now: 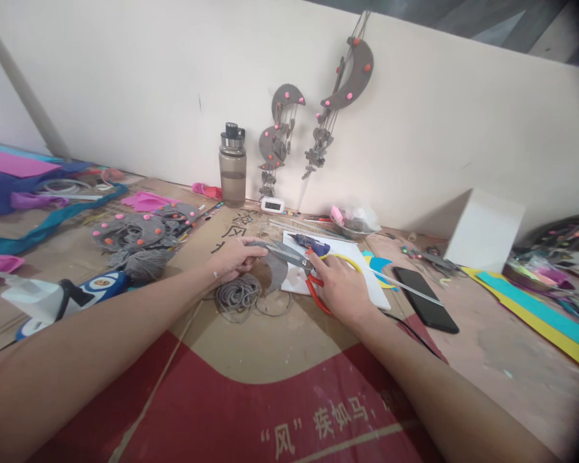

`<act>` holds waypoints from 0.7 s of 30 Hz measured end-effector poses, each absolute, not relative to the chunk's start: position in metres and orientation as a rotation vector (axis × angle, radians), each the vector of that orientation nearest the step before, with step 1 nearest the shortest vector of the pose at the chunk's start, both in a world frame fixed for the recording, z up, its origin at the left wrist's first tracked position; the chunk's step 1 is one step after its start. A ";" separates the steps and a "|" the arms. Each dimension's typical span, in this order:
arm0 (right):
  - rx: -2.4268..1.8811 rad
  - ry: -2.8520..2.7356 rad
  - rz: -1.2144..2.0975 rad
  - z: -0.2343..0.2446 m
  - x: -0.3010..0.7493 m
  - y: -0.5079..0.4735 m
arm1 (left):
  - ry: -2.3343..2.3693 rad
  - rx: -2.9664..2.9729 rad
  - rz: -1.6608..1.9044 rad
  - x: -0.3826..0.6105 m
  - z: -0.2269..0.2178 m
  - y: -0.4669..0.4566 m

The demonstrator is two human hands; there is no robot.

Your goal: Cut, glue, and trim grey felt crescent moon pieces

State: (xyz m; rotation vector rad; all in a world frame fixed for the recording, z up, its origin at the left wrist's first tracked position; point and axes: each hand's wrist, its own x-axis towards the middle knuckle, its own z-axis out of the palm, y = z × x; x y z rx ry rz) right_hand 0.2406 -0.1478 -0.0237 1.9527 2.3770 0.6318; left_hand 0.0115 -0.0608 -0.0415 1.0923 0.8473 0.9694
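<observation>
My left hand [234, 255] pinches the edge of a grey felt crescent piece [273, 270] lying on the cardboard-covered table. My right hand [340, 288] is closed through the red handles of a pair of scissors [294, 256], whose metal blades point left toward the felt near my left fingers. A coil of grey cord [237, 296] lies just below my left hand. A blue glue gun [312, 244] rests on a white sheet [361, 270] behind the scissors.
A black phone [425, 298] lies right of my right hand. A water bottle [232, 164] stands at the wall, grey moon hangings [345, 77] above. Grey felt pieces with pink dots [135, 231], a white box [485, 238] and coloured foam strips [540, 315] surround the area.
</observation>
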 end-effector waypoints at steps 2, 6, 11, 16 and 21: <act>1.939 2.372 0.610 -0.022 0.240 -0.148 | 0.853 1.090 0.956 0.011 -0.041 -0.060; 1.917 2.372 0.574 -0.020 0.238 -0.150 | 0.864 1.064 0.953 0.012 -0.039 -0.061; 1.910 2.371 0.569 -0.020 0.238 -0.150 | 0.860 1.037 0.946 0.011 -0.038 -0.060; 1.901 2.353 0.544 -0.020 0.236 -0.150 | 0.839 1.019 0.947 0.008 -0.044 -0.053; 1.923 2.375 0.498 -0.022 0.236 -0.149 | 0.811 1.024 0.922 0.006 -0.044 -0.051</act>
